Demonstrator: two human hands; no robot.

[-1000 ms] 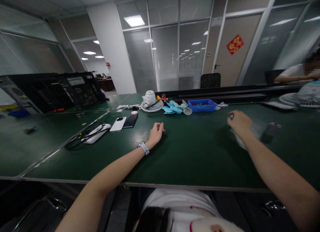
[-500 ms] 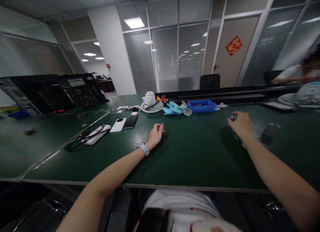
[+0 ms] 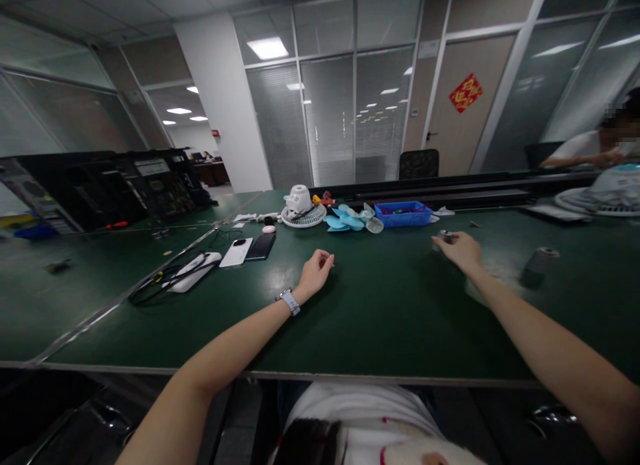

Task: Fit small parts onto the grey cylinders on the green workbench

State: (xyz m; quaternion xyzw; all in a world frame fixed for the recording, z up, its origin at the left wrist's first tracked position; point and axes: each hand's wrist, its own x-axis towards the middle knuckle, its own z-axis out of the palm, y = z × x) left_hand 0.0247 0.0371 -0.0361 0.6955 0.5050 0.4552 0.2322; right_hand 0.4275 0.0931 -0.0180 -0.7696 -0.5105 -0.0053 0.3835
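My right hand (image 3: 463,251) is closed around a small grey metallic cylinder-like piece (image 3: 445,236), raised above the green table (image 3: 380,331); most of the piece is hidden by the fingers. To the right of that forearm stands a similar grey cylinder (image 3: 543,259). A clear, see-through sheet or bag (image 3: 479,290) shows partly beneath the right wrist. My left hand (image 3: 316,273), with a watch (image 3: 289,300) on its wrist, hovers near the table's middle. Its fingers are curled together, and what they hold, if anything, is too small to make out.
Along the back are a white fan part (image 3: 300,205), light-blue fan blades (image 3: 347,218) and a blue tray (image 3: 404,213). To the left lie phones (image 3: 237,251), a cabled white device (image 3: 193,273) and an opened computer case (image 3: 160,185). Another person (image 3: 580,148) sits at far right.
My right hand has moved left with the grey piece, uncovering a small item on the table behind it. My left hand has shifted slightly right, fingers still curled.
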